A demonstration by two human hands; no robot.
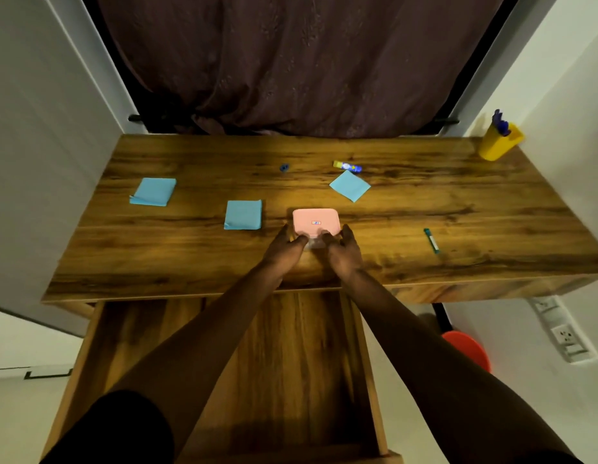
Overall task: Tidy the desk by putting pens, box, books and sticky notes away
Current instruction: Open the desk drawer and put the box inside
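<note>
The step in hand is the box: the pink box sits on the table near its front edge, about the middle, directly above the open drawer; both hands are on its near side. The left hand clasps the near left corner and the right hand the near right corner; each has its fingers curled round the box's side and its thumb laid on the lid's near rim, so both are closed on the box rather than spread. Whether the box is lifted clear of the wood or resting on it cannot be told.

Both forearms reach straight forward over the drawer, roughly parallel, wrists low and close to the table edge; the hands converge so that only a narrow gap lies between them.

The next move, as I judge it, calls for raising the box level, drawing it back over the table edge and lowering it into the drawer; the two-handed grip should keep the lid seated.

Much of the task looks undone: three blue sticky-note pads lie apart on the table, a green pen lies to the right, a yellow-and-blue stick lies farther back, and a yellow cup holding pens stands at the far right corner.
</note>
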